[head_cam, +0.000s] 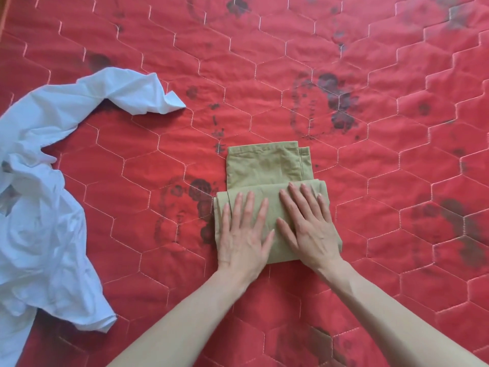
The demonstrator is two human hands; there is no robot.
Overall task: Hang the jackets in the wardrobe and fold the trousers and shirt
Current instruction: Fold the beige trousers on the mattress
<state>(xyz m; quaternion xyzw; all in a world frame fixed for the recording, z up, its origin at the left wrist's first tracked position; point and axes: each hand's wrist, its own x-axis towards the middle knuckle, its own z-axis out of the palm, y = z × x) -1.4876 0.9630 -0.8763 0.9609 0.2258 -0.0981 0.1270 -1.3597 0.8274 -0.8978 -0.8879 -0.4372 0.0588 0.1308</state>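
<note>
Olive-green trousers (267, 165) lie folded into a small packet on the red quilt, the hem end sticking out at the far side. My left hand (244, 234) presses flat on the near left part of the packet with straight, spread fingers. Beside it my right hand (308, 221) lies flat on the right part, fingers straight too. A crumpled white shirt (45, 207) is spread along the left edge of the view, one sleeve reaching toward the middle. No jackets or wardrobe show in this view.
A red quilted bedspread (370, 75) with hexagon stitching and dark flower prints fills the whole view. A strip of wooden edge (2, 11) shows at the top left corner.
</note>
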